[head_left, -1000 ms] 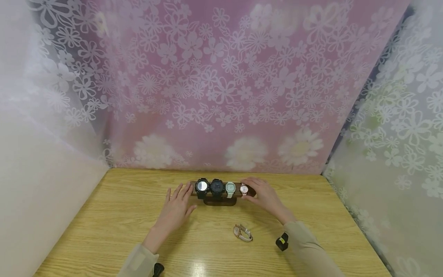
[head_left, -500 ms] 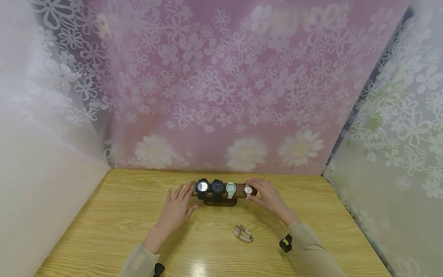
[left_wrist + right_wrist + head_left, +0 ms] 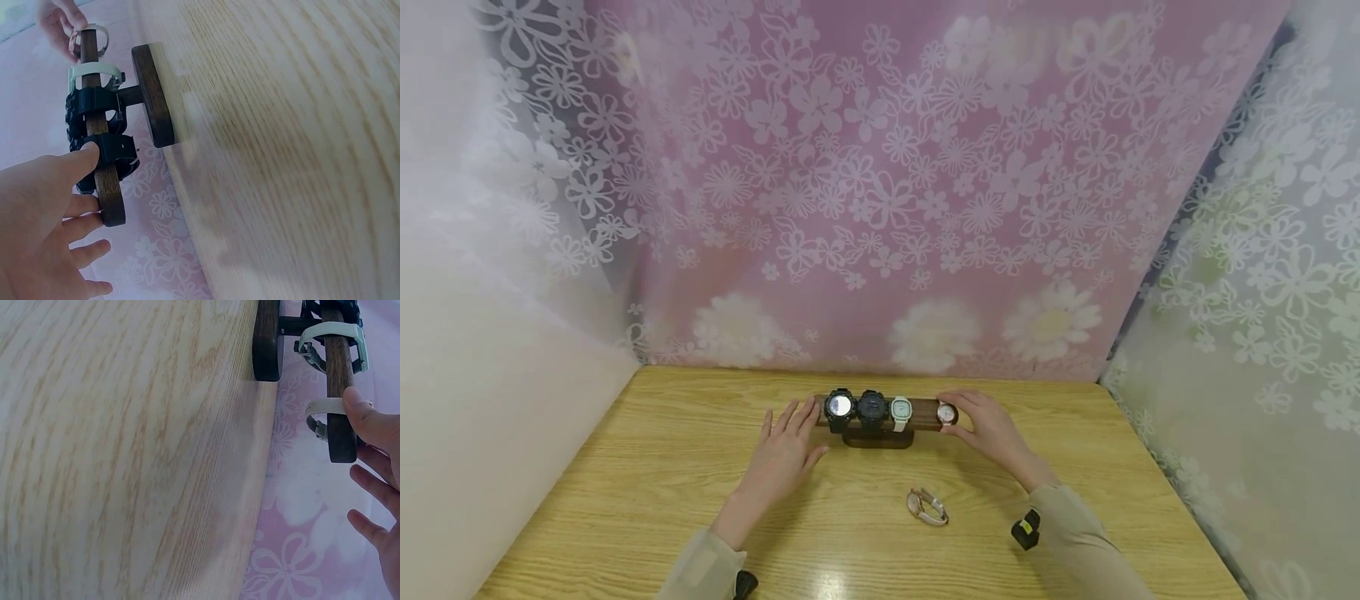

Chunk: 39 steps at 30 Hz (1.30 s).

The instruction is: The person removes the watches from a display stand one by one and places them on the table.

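Observation:
A dark wooden watch stand (image 3: 927, 413), a bar on a low base (image 3: 880, 439), stands near the table's back. On its bar sit two black sports watches (image 3: 872, 407), a pale green square watch (image 3: 901, 408) and, by the right end, a small wristwatch (image 3: 947, 412) with a pale strap (image 3: 327, 406). My right hand (image 3: 994, 432) pinches that small watch, thumb against its strap. At the bar's left end, my left hand (image 3: 777, 457) rests its fairly straight fingertips on the wood, beside the outer black watch (image 3: 115, 150).
Another wristwatch (image 3: 913, 502) with a light strap lies on the wooden table (image 3: 647, 492), in front of the stand. Floral curtains (image 3: 880, 208) rise behind the table's back edge and along the sides. Black camera mounts (image 3: 1026, 530) sit at both wrists.
My right hand has slid the small wristwatch rightward along the bar, away from the pale green watch, to near the bar's right end. The left hand has stayed almost still.

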Each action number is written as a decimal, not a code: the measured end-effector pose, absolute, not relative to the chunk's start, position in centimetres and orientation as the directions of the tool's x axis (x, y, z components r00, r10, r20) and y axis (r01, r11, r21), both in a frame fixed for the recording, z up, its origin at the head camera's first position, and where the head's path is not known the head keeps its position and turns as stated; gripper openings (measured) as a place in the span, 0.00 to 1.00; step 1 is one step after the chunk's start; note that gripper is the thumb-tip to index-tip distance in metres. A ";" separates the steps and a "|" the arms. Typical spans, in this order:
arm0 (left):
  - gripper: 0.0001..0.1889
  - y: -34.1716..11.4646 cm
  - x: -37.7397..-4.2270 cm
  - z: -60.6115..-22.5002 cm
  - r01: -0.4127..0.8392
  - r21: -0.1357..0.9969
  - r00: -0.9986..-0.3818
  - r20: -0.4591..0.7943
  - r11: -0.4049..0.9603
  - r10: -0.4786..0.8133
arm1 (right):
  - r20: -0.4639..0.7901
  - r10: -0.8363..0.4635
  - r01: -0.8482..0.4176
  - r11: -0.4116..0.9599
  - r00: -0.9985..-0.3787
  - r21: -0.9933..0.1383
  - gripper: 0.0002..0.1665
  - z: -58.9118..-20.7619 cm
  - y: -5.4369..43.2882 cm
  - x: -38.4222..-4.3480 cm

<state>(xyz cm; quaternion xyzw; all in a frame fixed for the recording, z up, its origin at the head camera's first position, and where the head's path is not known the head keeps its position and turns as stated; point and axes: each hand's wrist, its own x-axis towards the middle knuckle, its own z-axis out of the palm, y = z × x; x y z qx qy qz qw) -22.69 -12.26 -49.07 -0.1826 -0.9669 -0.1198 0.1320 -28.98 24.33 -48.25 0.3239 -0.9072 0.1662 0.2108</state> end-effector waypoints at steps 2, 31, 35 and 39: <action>0.35 -12.2 -22.7 -49.1 0.388 0.184 -0.898 0.297 0.903 0.325 | 0.495 -0.513 -0.657 0.735 -0.701 -0.168 0.35 -48.3 24.5 -28.9; 0.36 -12.1 -22.8 -49.3 0.393 0.188 -0.894 0.307 0.900 0.326 | 0.522 -0.485 -0.632 0.762 -0.702 -0.141 0.35 -48.3 28.2 -26.9; 0.37 -12.1 -22.8 -49.2 0.391 0.176 -0.895 0.303 0.904 0.328 | 0.542 -0.526 -0.665 0.742 -0.656 -0.084 0.34 -48.2 28.5 -26.4; 0.37 -12.1 -22.9 -49.3 0.388 0.171 -0.895 0.303 0.905 0.327 | 0.553 -0.550 -0.674 0.738 -0.626 -0.030 0.34 -48.0 28.5 -25.9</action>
